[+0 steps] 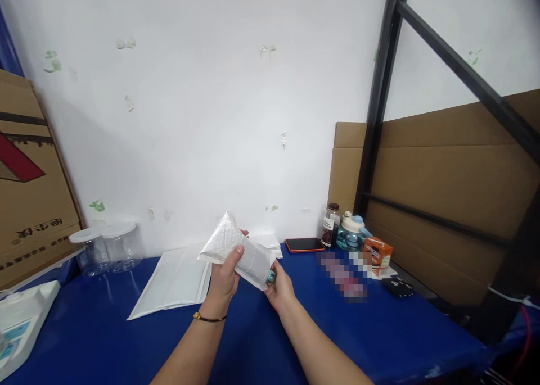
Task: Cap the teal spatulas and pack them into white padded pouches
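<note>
A silvery-white bubble mailer (253, 257) is held up above the blue table, tilted down to the right. My left hand (226, 272) is closed around its middle, thumb on the near face and fingers behind. At the lower right end, my right hand (280, 286) pinches the mailer's edge. Something small and teal (271, 275) shows between the right fingers and that end; I cannot make out what it is. To the left of my hands, a flat stack of larger white mailers (169, 281) lies on the table.
Clear jars (120, 247) with white lids and a white device (31, 317) stand left. Behind my hands lies a small white stack (268, 243). To the right are a phone (304, 245), a dark bottle (330, 227), a teal cup (351, 236), an orange box (377, 256) and a black rack post (382, 87).
</note>
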Tool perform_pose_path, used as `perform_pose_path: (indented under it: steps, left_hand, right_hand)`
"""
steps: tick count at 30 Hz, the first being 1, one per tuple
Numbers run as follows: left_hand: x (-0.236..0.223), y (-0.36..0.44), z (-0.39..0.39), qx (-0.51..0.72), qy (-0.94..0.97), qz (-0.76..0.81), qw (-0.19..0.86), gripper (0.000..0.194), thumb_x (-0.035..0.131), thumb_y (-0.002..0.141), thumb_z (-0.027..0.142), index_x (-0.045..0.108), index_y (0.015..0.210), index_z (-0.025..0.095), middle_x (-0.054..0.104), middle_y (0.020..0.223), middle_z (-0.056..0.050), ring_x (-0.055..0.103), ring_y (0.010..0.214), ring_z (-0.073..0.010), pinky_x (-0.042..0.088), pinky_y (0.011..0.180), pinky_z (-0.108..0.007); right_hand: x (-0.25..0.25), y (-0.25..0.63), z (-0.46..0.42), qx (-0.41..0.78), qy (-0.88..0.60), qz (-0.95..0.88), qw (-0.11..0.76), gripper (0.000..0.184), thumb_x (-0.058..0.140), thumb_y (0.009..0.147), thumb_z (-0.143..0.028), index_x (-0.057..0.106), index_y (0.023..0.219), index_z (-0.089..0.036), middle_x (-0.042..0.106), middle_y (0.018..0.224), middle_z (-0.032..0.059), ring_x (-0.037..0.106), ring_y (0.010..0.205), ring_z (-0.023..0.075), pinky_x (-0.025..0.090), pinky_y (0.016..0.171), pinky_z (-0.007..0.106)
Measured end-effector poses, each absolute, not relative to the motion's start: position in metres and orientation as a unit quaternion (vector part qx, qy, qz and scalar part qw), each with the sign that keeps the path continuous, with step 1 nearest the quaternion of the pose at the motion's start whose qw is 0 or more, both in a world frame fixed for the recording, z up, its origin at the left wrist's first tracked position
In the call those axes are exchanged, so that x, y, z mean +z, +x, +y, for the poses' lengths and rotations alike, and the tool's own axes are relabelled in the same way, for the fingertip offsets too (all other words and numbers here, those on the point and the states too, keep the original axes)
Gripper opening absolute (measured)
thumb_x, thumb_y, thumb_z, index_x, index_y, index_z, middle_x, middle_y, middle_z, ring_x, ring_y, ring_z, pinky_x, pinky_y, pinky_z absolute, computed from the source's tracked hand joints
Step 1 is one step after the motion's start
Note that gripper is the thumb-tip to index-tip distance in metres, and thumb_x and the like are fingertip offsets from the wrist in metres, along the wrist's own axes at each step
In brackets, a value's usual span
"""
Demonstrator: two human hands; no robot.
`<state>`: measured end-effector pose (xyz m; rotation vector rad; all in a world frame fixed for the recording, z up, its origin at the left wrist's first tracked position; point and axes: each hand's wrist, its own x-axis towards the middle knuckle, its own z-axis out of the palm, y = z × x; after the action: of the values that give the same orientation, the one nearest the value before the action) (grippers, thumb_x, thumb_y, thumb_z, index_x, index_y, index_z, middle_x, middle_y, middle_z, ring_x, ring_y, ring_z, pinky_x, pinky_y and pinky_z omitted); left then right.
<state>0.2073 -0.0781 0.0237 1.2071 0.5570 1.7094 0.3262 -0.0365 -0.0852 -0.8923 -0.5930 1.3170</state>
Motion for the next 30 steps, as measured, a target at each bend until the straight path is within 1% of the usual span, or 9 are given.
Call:
perform_pose_path:
  steps: [3,6,9,11,13,15,19,24,30]
  left_hand:
    - [0.03,0.21,-0.083,0.709,0.48,0.239,0.457,0.044,0.064,0.067,0.038,0.058,0.106,0.018,0.063,0.104,-0.007,0.058,0.096,-0.0227,0.048,0.079,-0.03]
    - [0.03,0.211,-0.086,0.725,0.47,0.237,0.443,0.044,0.064,0.067,0.039,0.058,0.107,0.019,0.063,0.105,-0.005,0.058,0.097,-0.0226,0.048,0.081,-0.031]
    - [0.025,0.211,-0.084,0.729,0.471,0.234,0.437,0.044,0.065,0.067,0.037,0.058,0.108,0.02,0.063,0.105,-0.004,0.058,0.098,-0.0222,0.048,0.083,-0.03]
    - [0.017,0.207,-0.078,0.733,0.457,0.244,0.44,0.043,0.064,0.068,0.036,0.059,0.107,0.019,0.063,0.105,-0.005,0.058,0.099,-0.0226,0.048,0.083,-0.031]
    - [0.006,0.2,-0.068,0.747,0.413,0.267,0.448,0.042,0.062,0.07,0.036,0.059,0.107,0.017,0.064,0.104,-0.006,0.059,0.099,-0.0228,0.049,0.083,-0.032]
    - [-0.008,0.19,-0.057,0.762,0.351,0.3,0.454,0.042,0.06,0.072,0.035,0.056,0.11,0.017,0.064,0.103,-0.006,0.059,0.1,-0.0227,0.049,0.085,-0.033]
    - [-0.031,0.167,-0.045,0.773,0.293,0.357,0.435,0.045,0.053,0.075,0.031,0.05,0.119,0.02,0.063,0.108,-0.006,0.057,0.106,-0.0217,0.048,0.09,-0.034]
    - [-0.023,0.152,-0.043,0.79,0.301,0.344,0.407,0.042,0.054,0.076,0.032,0.05,0.117,0.023,0.062,0.109,-0.003,0.059,0.103,-0.0194,0.048,0.091,-0.035]
    - [0.009,0.157,-0.048,0.762,0.424,0.304,0.384,0.049,0.063,0.07,0.037,0.051,0.114,0.02,0.064,0.105,-0.005,0.059,0.1,-0.0203,0.046,0.091,-0.038]
  right_hand:
    - [-0.084,0.323,-0.039,0.589,-0.417,-0.197,0.663,0.028,0.052,0.076,-0.049,0.047,0.075,-0.021,0.05,0.049,-0.0048,0.046,0.036,0.0095,0.03,0.032,0.018]
    - [-0.084,0.322,-0.039,0.568,-0.455,-0.202,0.655,0.03,0.051,0.076,-0.05,0.044,0.071,-0.021,0.042,0.043,-0.0077,0.036,0.03,0.0068,0.019,0.03,0.015]
    - [-0.085,0.328,-0.038,0.532,-0.503,-0.256,0.631,0.029,0.045,0.078,-0.049,0.043,0.07,-0.021,0.042,0.044,-0.007,0.037,0.032,0.0085,0.022,0.032,0.017]
    - [-0.085,0.338,-0.037,0.455,-0.57,-0.346,0.591,0.03,0.042,0.079,-0.049,0.044,0.067,-0.021,0.042,0.045,-0.0052,0.042,0.036,0.011,0.026,0.034,0.02]
    - [-0.084,0.352,-0.036,0.328,-0.644,-0.457,0.519,0.033,0.041,0.08,-0.048,0.046,0.062,-0.02,0.049,0.05,-0.0011,0.052,0.049,0.0148,0.035,0.043,0.022]
    - [-0.083,0.365,-0.037,0.215,-0.704,-0.532,0.419,0.034,0.039,0.083,-0.046,0.051,0.063,-0.02,0.059,0.065,0.0046,0.059,0.068,0.0192,0.041,0.057,0.025]
    - [-0.082,0.376,-0.039,0.159,-0.756,-0.575,0.268,0.033,0.036,0.086,-0.043,0.058,0.086,-0.018,0.063,0.092,0.0135,0.059,0.088,0.0265,0.042,0.071,0.033]
    - [-0.08,0.37,-0.042,0.155,-0.766,-0.577,0.237,0.039,0.04,0.084,-0.048,0.057,0.099,-0.016,0.057,0.104,0.0173,0.059,0.09,0.0289,0.042,0.073,0.038]
    - [-0.075,0.368,-0.05,0.143,-0.755,-0.603,0.216,0.042,0.036,0.085,-0.051,0.058,0.096,-0.017,0.053,0.105,0.0141,0.059,0.085,0.0265,0.041,0.07,0.035]
